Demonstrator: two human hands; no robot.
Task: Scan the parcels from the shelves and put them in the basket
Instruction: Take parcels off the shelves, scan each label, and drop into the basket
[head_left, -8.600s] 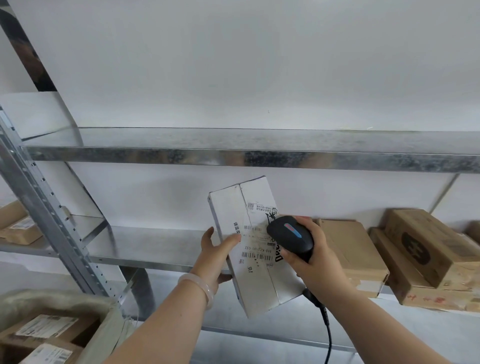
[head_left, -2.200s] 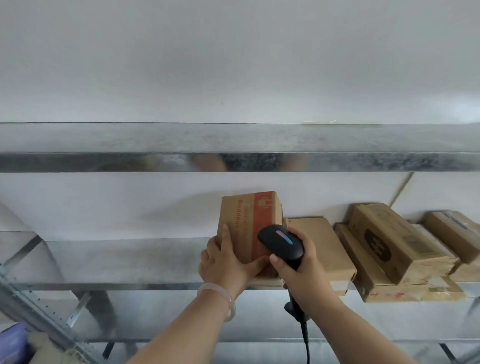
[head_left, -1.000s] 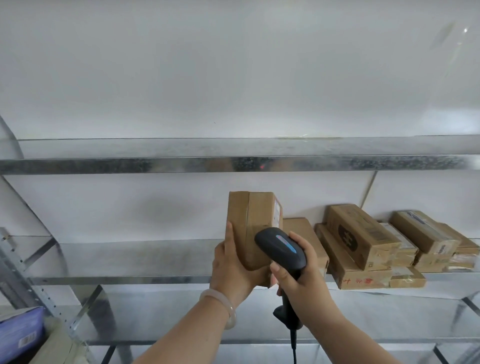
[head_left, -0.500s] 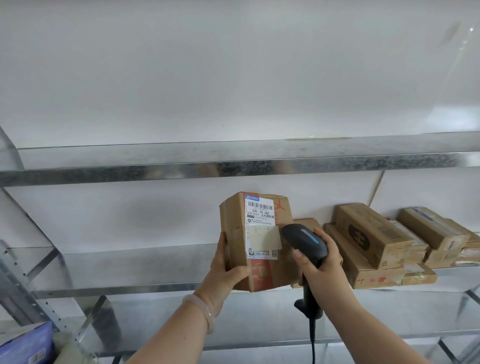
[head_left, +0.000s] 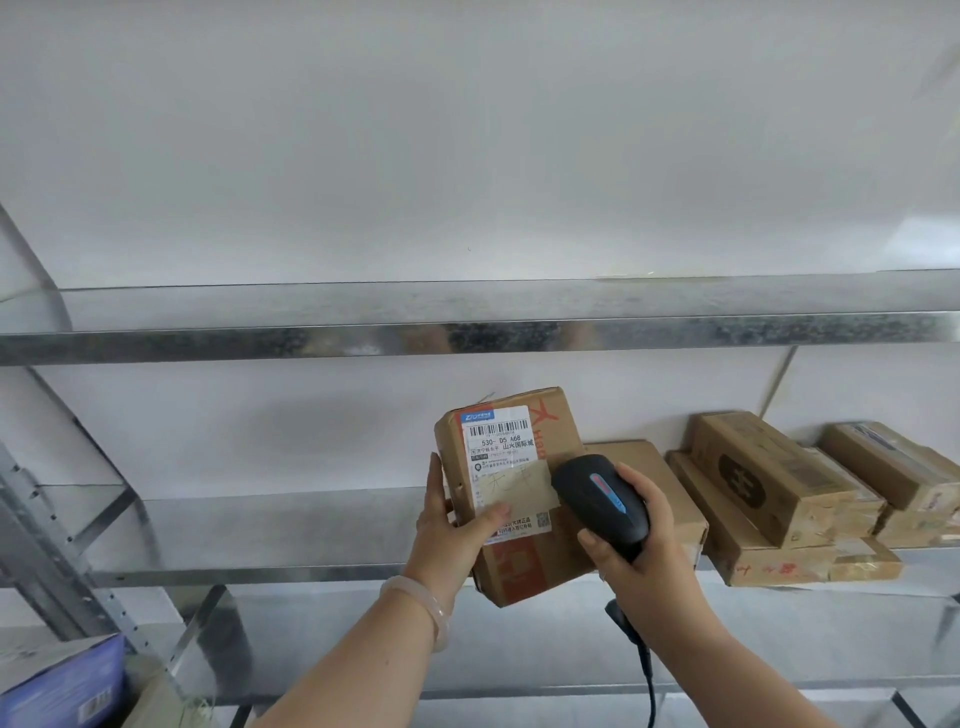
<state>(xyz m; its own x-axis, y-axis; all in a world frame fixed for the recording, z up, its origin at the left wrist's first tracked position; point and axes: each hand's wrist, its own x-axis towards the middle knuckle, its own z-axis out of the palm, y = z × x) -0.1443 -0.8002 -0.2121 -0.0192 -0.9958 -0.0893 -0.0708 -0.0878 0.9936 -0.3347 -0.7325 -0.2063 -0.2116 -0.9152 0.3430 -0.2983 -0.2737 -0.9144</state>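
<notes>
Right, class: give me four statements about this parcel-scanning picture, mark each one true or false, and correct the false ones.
1. The left hand holds a brown parcel with its white label facing the camera. True.
2. The right hand grips a white scanner. False: the scanner is black.
3. The other boxes lie on the shelf left of the held parcel. False: they lie to its right.
4. A bracelet circles the left wrist. True.

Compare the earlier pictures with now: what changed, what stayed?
The left hand lifted the brown cardboard parcel off the metal shelf and turned its white label towards the camera. The right hand keeps gripping the black handheld scanner; the stacked brown boxes stayed.
</notes>
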